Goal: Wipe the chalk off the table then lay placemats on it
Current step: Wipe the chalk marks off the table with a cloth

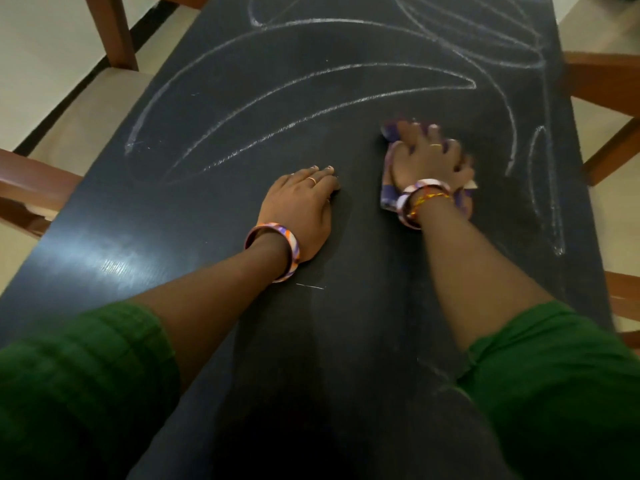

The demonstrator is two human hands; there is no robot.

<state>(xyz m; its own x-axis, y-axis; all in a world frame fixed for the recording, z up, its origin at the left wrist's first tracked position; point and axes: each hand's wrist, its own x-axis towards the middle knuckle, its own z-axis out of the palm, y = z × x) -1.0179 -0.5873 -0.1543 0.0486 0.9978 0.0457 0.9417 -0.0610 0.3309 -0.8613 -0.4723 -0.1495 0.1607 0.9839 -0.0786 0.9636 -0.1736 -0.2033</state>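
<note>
Fingers of the right hand spread flat, pressing a purple cloth onto the dark counter right of centre; the left hand rests open just beside it, holding nothing. Near counter looks wiped, but chalk lines cover the far half and right edge. No placemats are in view, so laying them remains.

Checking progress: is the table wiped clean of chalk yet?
No. Chalk lines still cross the table beyond the cloth under the right hand.
</note>
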